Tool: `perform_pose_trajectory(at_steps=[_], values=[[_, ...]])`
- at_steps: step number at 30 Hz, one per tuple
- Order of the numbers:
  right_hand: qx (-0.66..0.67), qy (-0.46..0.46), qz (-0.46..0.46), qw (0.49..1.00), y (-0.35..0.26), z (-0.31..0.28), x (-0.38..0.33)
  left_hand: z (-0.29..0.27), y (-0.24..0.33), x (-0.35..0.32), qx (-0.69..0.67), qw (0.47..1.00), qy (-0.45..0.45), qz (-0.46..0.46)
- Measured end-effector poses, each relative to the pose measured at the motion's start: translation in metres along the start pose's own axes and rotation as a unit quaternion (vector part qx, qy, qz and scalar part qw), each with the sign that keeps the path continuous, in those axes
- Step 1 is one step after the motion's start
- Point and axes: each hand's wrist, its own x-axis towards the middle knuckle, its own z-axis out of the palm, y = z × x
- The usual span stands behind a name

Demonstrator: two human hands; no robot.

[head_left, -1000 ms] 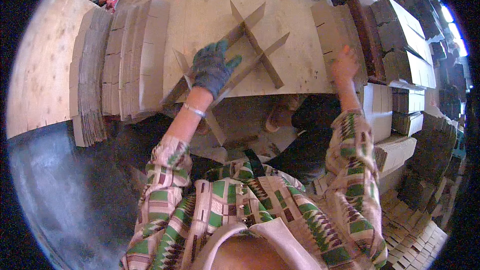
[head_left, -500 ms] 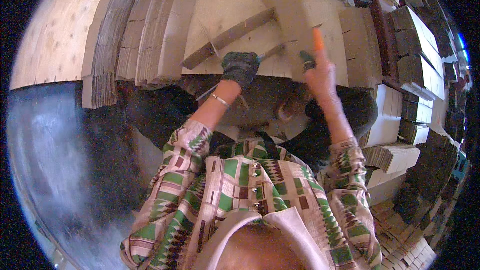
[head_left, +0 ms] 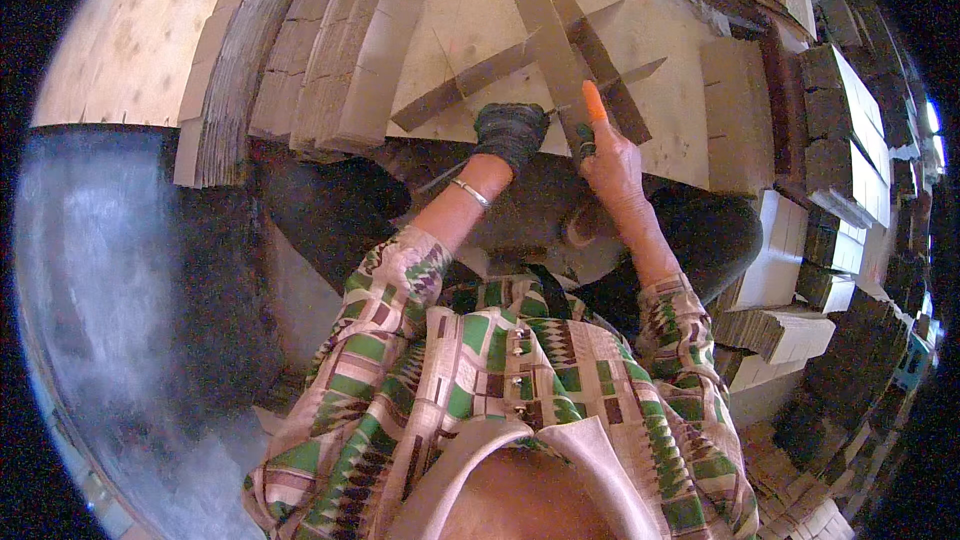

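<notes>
Cardboard stacks (head_left: 345,60) line the left of the plywood surface (head_left: 465,0). Gloved left hand (head_left: 510,135) is closed at the near side of crossed cardboard strips (head_left: 465,85), centred on that surface; right hand (head_left: 614,165), index finger orange-covered, pinches the lower end of a long strip (head_left: 543,30) angled across them, left of another stack (head_left: 735,110).
</notes>
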Motion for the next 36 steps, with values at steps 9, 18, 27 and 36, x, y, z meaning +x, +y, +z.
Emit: perform_pose_trajectory(at_steps=[9,18,27,36], values=[[-0.042,-0.016,0.01,0.999,-0.007,0.019,0.014,0.001,-0.005,-0.002,-0.017,0.999,0.038,-0.005],[-0.002,0.028,-0.013,1.0,-0.015,0.022,0.002,0.006,0.0,-0.005,-0.026,0.998,0.042,-0.034],[-0.059,-0.118,0.036,0.991,0.008,0.049,0.01,0.006,0.004,-0.007,-0.087,0.994,0.025,-0.054],[-0.054,0.047,0.23,0.971,0.03,-0.031,0.017,-0.038,-0.081,-0.007,-0.001,0.94,0.287,-0.184]])
